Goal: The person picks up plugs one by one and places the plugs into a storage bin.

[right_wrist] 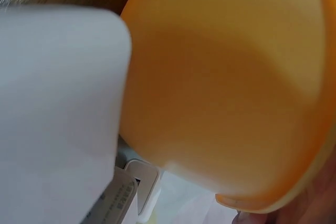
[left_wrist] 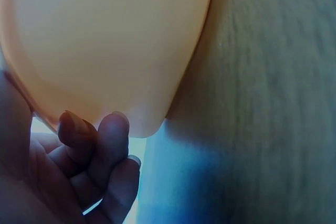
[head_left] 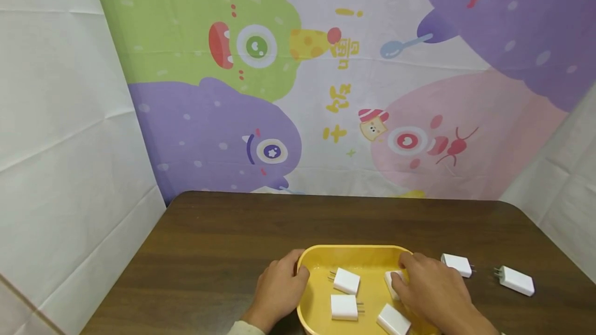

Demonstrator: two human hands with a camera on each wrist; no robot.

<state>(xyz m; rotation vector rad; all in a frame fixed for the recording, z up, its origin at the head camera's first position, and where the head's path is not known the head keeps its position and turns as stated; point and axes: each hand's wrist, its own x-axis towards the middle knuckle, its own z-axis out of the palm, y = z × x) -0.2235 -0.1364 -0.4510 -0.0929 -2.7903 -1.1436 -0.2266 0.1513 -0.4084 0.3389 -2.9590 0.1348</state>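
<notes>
A yellow plastic basin [head_left: 354,253] stands at the table's near edge in the head view, several white plug chargers [head_left: 344,307] lying inside it. My left hand [head_left: 279,287] grips its left rim, thumb along the edge; in the left wrist view the fingers [left_wrist: 113,135] curl against the outer wall. At the opposite side my right hand [head_left: 434,288] holds the right rim, its thumb reaching inside over a charger [head_left: 389,283] that it partly hides. The right wrist view shows the basin's outer wall [right_wrist: 220,87], with little of that hand visible.
Two more white chargers, a nearer one [head_left: 458,264] and another [head_left: 516,280], lie on the dark wooden table [head_left: 223,231] right of the basin. A cartoon-printed cloth [head_left: 326,169] hangs behind the table, with white cloth [head_left: 70,118] at the sides.
</notes>
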